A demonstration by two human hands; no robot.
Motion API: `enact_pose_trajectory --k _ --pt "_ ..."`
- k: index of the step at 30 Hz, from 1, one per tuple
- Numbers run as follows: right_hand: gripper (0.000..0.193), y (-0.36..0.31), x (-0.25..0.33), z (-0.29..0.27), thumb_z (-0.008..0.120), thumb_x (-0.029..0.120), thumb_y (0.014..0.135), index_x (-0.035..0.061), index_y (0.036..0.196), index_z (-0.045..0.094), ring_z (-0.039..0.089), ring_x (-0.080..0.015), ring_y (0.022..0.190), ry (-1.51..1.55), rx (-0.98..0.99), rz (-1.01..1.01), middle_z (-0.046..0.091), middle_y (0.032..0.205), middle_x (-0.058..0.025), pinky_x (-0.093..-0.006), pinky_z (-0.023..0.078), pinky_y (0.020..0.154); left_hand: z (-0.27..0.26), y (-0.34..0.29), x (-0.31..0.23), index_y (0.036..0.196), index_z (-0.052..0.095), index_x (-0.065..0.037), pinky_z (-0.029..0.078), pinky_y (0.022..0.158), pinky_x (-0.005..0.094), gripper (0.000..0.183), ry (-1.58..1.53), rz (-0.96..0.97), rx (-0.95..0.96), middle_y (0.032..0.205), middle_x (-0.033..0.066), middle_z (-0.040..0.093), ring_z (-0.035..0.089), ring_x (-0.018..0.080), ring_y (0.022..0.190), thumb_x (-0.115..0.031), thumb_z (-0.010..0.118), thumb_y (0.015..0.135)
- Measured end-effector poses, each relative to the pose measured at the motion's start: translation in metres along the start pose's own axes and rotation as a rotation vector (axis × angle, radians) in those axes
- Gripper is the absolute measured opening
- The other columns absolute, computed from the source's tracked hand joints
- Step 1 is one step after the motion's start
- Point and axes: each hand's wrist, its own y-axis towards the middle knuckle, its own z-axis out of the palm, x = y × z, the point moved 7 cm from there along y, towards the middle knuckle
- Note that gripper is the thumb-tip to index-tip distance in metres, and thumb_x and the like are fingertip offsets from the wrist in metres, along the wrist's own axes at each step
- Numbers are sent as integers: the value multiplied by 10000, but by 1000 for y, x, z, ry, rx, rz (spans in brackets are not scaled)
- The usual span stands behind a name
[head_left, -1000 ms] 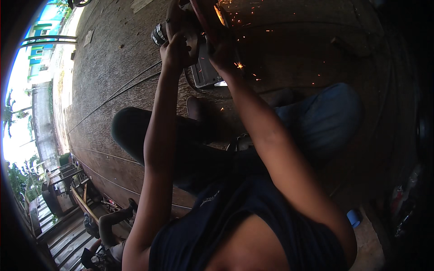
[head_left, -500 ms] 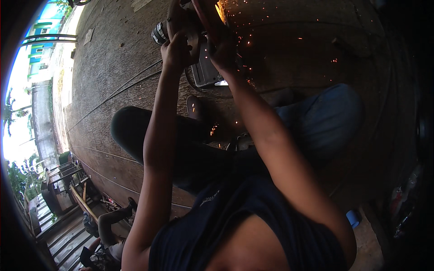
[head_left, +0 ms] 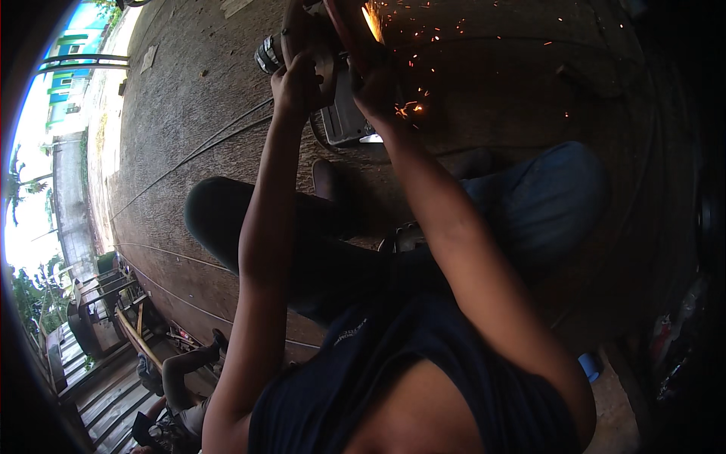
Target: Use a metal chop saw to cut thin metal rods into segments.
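My left hand (head_left: 296,85) is closed round the dark loop-shaped handle of a power cutting saw (head_left: 299,30) at the top of the view. A cylinder wrapped in silver and black (head_left: 268,55) juts from its left side. My right hand (head_left: 374,89) grips a long reddish bar (head_left: 349,26) beside the saw; its fingers are in shadow. Bright orange sparks (head_left: 373,23) spray from just right of the bar, and the cutting point itself is hidden. Below the hands lies the saw's dark flat base (head_left: 344,121).
Dark cables (head_left: 200,150) run across the brown floor (head_left: 181,98) on the left. My bent knees (head_left: 548,197) are spread below the saw. Another person's leg (head_left: 185,371) shows at lower left, near a wooden pole (head_left: 138,339). A blue cup-like object (head_left: 589,367) lies at lower right.
Both hands keep nearly the same place and hold. The spark spray has shifted: sparks near my feet are gone, and a cluster glows beside my right wrist.
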Motion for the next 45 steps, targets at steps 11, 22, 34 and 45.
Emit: enact_pose_trajectory --k 11,22,34,45 --pt "400 3 -1 2 601 173 809 10 1166 527 488 -415 1059 -7 62 -9 535 1100 -226 -447 395 902 1 1 -3 890 601 42 493 597 294 307 -11 48 1 750 45 577 564 140 625 -223 680 758" --pt "409 13 20 -13 605 181 806 9 1168 522 498 -414 1040 76 52 -56 537 1093 -231 -448 398 896 -3 3 1 850 598 12 473 534 264 237 -20 72 19 697 18 555 534 108 552 -209 657 785" --pt "409 -4 3 -5 598 174 813 17 1183 523 504 -410 1071 4 90 68 553 1116 -225 -438 417 898 1 -10 6 888 594 36 480 537 268 297 -149 -115 -74 700 33 558 550 130 568 -229 669 778" --pt "382 -1 15 -12 556 159 847 -12 1186 512 534 -405 1034 -3 131 36 546 1104 -262 -450 428 883 0 -12 19 923 572 42 473 493 275 299 -173 -157 -101 669 49 551 540 136 519 -212 656 790"
